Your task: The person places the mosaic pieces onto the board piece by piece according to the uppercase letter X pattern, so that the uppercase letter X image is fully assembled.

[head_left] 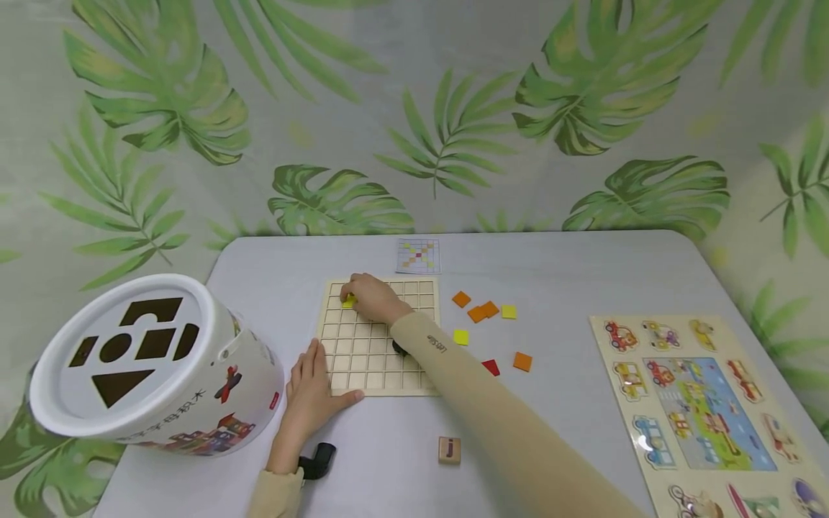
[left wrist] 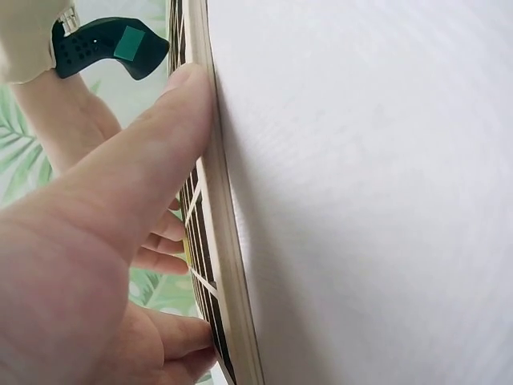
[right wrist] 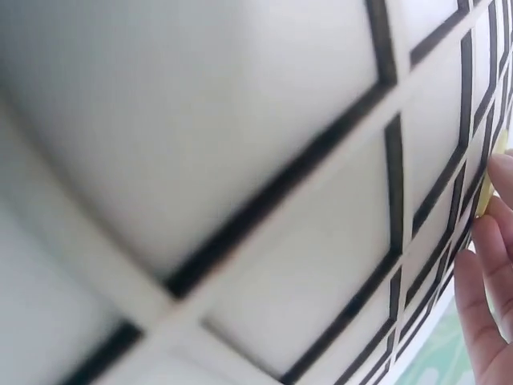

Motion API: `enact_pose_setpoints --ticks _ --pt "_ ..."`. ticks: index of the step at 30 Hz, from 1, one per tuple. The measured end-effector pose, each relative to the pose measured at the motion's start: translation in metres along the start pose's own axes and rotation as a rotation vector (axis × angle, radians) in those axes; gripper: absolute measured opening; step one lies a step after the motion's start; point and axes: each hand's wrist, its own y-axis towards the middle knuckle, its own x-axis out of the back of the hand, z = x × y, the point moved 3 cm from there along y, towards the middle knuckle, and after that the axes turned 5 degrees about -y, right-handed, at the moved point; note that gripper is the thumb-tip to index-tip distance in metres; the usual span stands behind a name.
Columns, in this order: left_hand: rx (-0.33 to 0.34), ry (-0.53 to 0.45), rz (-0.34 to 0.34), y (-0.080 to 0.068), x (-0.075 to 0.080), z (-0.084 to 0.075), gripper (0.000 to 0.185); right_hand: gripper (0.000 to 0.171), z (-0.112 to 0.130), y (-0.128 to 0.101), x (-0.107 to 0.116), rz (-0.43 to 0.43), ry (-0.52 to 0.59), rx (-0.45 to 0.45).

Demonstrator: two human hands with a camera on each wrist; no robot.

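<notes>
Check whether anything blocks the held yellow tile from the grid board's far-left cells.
Nothing visible does: the right hand holds the yellow tile at those cells of the grid board; the left hand is at the near-left corner.

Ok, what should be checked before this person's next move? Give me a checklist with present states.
1. Yellow tile in the right hand: ok, pinched at the far-left part of the grid board.
2. That tile seated squarely in a cell: cannot tell, fingers cover part of it.
3. Left hand at the board: ok, it touches the near-left corner area.
4. Pattern card uncovered: ok, it lies beyond the board's far edge.
5. Red tile fully in sight: not ok, the right sleeve seems to hide part of it.
</notes>
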Motion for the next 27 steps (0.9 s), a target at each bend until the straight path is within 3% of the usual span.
enact_pose_setpoints --ticks 7,15,22,27 --pt "0.001 0.001 0.002 0.001 0.0 -0.004 0.113 0.027 -0.015 -0.014 0.014 -0.034 0.137 0.005" --pt "-0.002 0.011 -0.009 0.0 0.001 -0.003 0.112 0.025 -0.08 -0.075 0.047 -0.089 0.307 -0.138" --pt "-0.004 0.005 -0.012 -0.002 0.001 -0.002 0.112 0.024 -0.128 -0.123 0.047 -0.094 0.234 -0.329" --pt "-0.008 0.001 -0.008 -0.003 0.001 -0.002 0.112 0.022 -0.138 -0.135 0.04 -0.073 0.161 -0.33"
